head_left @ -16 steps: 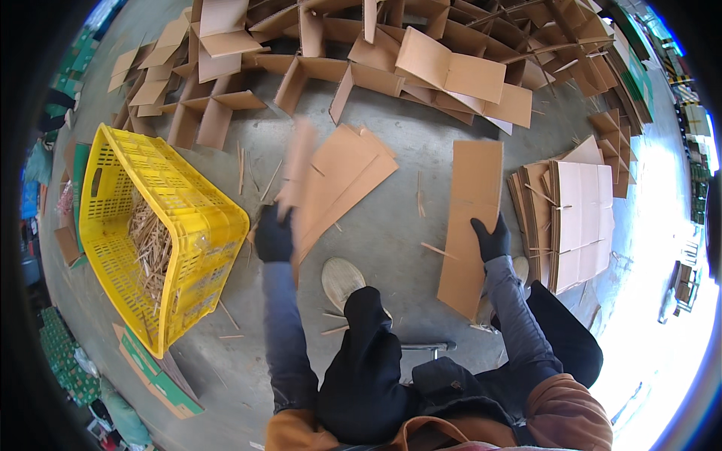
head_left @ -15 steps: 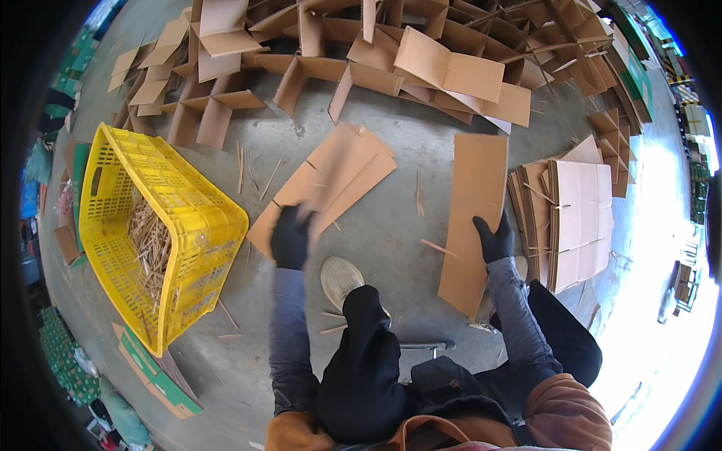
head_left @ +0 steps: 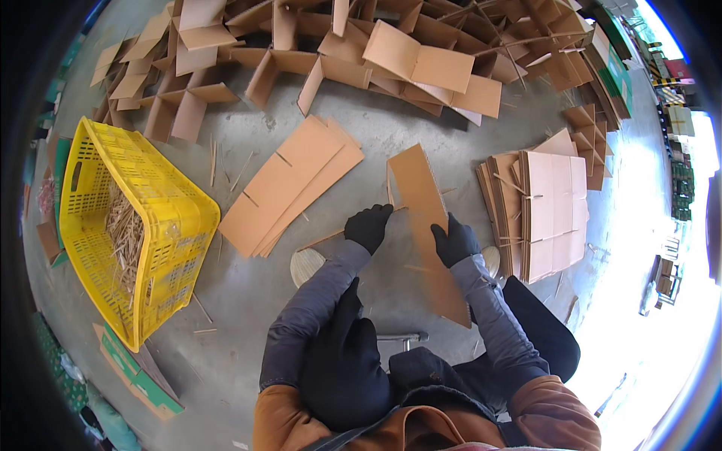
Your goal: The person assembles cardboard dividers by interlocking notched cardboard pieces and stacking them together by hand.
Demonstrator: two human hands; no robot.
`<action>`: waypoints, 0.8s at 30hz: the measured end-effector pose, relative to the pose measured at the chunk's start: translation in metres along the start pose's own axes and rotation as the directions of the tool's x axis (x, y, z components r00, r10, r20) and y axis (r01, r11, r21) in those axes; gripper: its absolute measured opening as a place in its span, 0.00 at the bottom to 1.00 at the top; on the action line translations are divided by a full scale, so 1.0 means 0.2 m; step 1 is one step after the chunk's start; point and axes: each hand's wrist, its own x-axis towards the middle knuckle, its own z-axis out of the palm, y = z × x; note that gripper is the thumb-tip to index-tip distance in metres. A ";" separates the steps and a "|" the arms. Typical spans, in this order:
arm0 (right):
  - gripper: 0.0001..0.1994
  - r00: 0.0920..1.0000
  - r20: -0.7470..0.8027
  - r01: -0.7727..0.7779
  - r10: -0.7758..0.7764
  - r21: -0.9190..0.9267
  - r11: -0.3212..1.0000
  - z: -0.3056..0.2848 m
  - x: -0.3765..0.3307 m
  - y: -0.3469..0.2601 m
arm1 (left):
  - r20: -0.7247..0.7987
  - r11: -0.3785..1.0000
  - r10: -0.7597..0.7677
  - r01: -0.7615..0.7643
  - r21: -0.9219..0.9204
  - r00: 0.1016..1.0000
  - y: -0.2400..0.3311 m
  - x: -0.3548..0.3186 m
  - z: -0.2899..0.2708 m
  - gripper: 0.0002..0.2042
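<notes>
My right hand (head_left: 456,242) grips a long brown cardboard panel (head_left: 421,184) by its right edge, thumb across its face. The panel stands tilted over the floor, its lower end blurred. Close to its left edge, my left hand (head_left: 368,228) is closed round a thin cardboard strip (head_left: 320,240), which sticks out on the hand's left side. Another thin strip (head_left: 414,268) juts from the panel lower down. Left of my hands, a few slotted cardboard panels (head_left: 289,180) lie fanned on the floor. A stack of cardboard sheets (head_left: 553,214) stands to the right.
A yellow plastic crate (head_left: 177,218) holding cardboard scraps (head_left: 124,229) lies tipped at left. Interlocked cardboard dividers (head_left: 338,68) spread across the far side. A green and brown flattened box (head_left: 139,372) lies near left. Loose strips litter the grey floor (head_left: 248,316).
My left hand has moved from the fanned panels rightward to the held panel. My right hand has brought that panel left and turned it more edge-on. The whole view has shifted slightly.
</notes>
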 end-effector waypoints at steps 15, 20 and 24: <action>0.20 0.997 0.012 -0.080 0.082 -0.128 0.989 0.31 0.08 -0.08 | -0.052 0.999 0.040 -0.038 0.022 0.998 -0.03 -0.09 0.08 0.17; 0.21 1.000 0.009 -0.025 0.027 -0.160 0.987 0.32 0.14 -0.01 | 0.050 0.999 0.027 -0.028 0.020 0.998 0.01 -0.04 -0.01 0.18; 0.22 0.999 0.006 -0.046 0.047 -0.157 0.987 0.36 0.09 -0.09 | -0.070 1.000 0.028 -0.029 -0.007 0.997 -0.04 -0.11 0.04 0.18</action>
